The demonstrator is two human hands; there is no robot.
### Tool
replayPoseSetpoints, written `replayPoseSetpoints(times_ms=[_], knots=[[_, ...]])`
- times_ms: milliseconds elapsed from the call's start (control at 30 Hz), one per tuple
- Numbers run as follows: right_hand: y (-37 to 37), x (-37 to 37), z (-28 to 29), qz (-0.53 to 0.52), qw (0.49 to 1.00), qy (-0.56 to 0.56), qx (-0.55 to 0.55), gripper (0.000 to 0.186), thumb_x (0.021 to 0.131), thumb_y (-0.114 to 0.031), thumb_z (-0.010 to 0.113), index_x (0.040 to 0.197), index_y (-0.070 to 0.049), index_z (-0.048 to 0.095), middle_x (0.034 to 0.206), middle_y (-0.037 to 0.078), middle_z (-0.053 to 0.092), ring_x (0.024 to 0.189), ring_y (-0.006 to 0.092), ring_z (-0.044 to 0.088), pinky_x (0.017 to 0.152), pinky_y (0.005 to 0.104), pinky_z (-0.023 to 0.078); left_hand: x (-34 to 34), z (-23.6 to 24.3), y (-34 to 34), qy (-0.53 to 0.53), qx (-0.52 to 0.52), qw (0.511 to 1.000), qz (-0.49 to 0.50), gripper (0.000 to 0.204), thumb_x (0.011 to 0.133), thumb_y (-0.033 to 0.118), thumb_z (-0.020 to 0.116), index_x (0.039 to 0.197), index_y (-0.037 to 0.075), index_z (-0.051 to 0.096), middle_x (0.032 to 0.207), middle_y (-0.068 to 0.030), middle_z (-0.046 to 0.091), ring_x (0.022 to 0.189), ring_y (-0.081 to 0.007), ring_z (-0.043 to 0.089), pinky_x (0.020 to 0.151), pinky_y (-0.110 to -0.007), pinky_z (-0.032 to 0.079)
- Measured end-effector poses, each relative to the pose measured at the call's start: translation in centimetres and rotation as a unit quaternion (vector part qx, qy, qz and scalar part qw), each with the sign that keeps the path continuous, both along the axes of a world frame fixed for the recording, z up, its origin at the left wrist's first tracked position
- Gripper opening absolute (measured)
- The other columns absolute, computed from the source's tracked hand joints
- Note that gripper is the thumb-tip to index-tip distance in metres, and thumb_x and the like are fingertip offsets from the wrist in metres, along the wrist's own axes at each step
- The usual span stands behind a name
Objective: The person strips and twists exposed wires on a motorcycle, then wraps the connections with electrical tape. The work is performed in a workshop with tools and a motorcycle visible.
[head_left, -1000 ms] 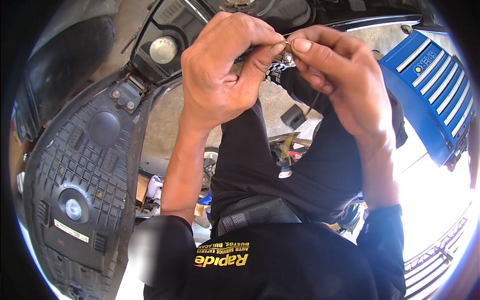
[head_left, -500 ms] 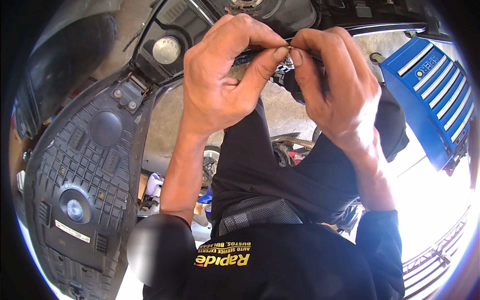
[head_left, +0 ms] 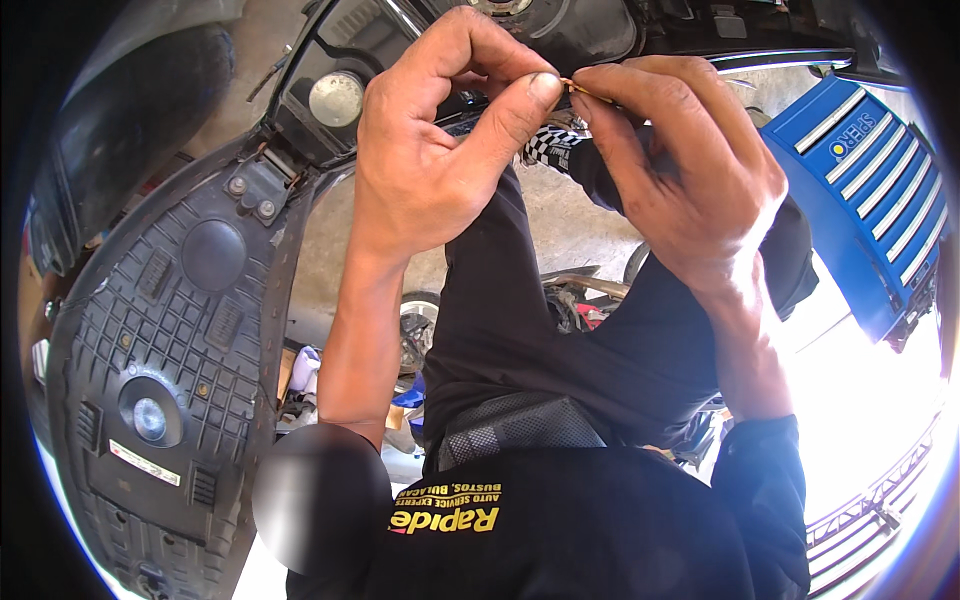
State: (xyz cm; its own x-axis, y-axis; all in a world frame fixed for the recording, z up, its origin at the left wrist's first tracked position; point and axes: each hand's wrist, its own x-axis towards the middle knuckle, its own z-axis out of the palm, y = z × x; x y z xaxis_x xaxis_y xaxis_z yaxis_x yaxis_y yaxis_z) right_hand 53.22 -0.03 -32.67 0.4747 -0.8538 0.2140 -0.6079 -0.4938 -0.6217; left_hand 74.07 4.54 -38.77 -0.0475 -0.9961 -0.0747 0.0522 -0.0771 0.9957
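My left hand (head_left: 430, 170), raised at upper middle, has thumb and index finger pinched on a thin copper-and-yellow wire (head_left: 569, 85). Just to its right, my right hand (head_left: 700, 170) pinches the same wire between thumb and index finger, its other fingers curled behind. The two sets of fingertips almost meet; the wire's far ends are hard to make out. Behind the hands is a glossy black vehicle body (head_left: 680, 30), with a round silver disc (head_left: 335, 98) on a black part just left of my left hand.
A large ribbed black panel (head_left: 170, 340) stands along the left. A blue tool chest (head_left: 850, 190) is at the right. My black-trousered legs (head_left: 500, 330) are below, with a checkered black-and-white item (head_left: 550, 145) beyond. Assorted parts and containers (head_left: 305, 370) lie on the concrete floor (head_left: 350, 270).
Since half a second ago both hands have shifted slightly upward, the left also leftward. The right hand's fingers have spread a little along the wire, showing more of its yellow length.
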Motion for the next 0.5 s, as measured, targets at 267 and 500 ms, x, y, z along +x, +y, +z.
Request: replayPoseSetpoints(times_ms=[267,500], knots=[[-0.2,0.6,1.1,-0.119,0.915,-0.136,0.361,0.011,0.099,-0.010,0.080,0.107,-0.002,0.079,0.091,0.004,0.075,0.071,0.0083,0.062,0.062,0.0242,0.047,-0.3,0.1,-0.3,-0.017,-0.054,0.998,-0.014,0.012,0.103,0.001,0.080,0.112,0.001,0.072,0.106,-0.0051,0.073,0.095,-0.0128,0.069,0.087,-0.028,0.055],[-1.7,-1.1,0.9,-0.129,0.701,-0.293,0.637,0.024,0.109,-0.019,0.071,0.114,0.004,0.074,0.094,0.002,0.071,0.079,0.0062,0.060,0.070,0.0225,0.047,-0.8,-0.7,-1.0,-0.059,-0.140,0.988,0.021,0.011,0.096,0.003,0.086,0.105,0.004,0.079,0.100,-0.0072,0.081,0.089,-0.0151,0.075,0.083,-0.031,0.059]])
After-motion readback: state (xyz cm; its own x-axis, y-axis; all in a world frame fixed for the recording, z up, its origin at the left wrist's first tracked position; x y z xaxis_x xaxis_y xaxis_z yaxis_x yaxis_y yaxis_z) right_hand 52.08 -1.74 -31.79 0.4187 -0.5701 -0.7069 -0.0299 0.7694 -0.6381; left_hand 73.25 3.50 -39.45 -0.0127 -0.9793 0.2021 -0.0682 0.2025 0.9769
